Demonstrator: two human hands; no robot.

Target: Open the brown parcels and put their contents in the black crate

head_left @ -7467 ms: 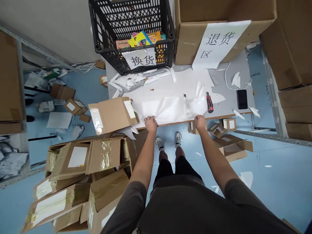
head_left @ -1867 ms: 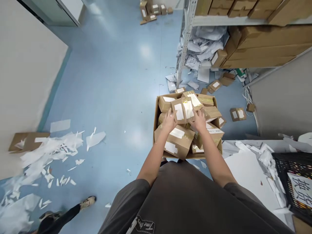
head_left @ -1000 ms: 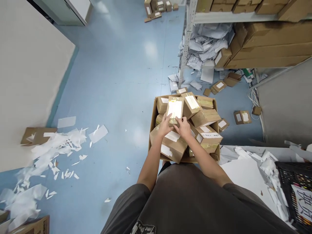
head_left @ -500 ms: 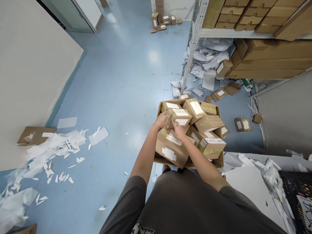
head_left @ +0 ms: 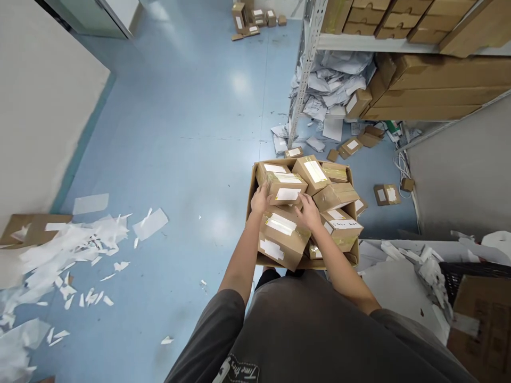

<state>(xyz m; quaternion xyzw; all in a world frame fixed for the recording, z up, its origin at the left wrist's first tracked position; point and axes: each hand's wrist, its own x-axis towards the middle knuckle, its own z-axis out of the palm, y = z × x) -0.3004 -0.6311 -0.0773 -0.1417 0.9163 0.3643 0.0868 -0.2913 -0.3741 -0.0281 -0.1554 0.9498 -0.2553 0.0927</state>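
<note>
Blue floor [head_left: 191, 159], parcel [head_left: 286, 187] against left hand [head_left: 261, 199]

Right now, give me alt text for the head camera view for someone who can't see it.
A person's left hand and right hand reach into an open cardboard carton heaped with taped, white-labelled parcels. Torn white paper scraps litter the blue floor; metal shelving stands ahead.

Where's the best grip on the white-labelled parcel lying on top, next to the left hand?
Across its short ends, from above: the cardboard parcel lies flat on top of the pile in the open carton, its box shape looks spannable, and the left hand sits at one end.
</note>
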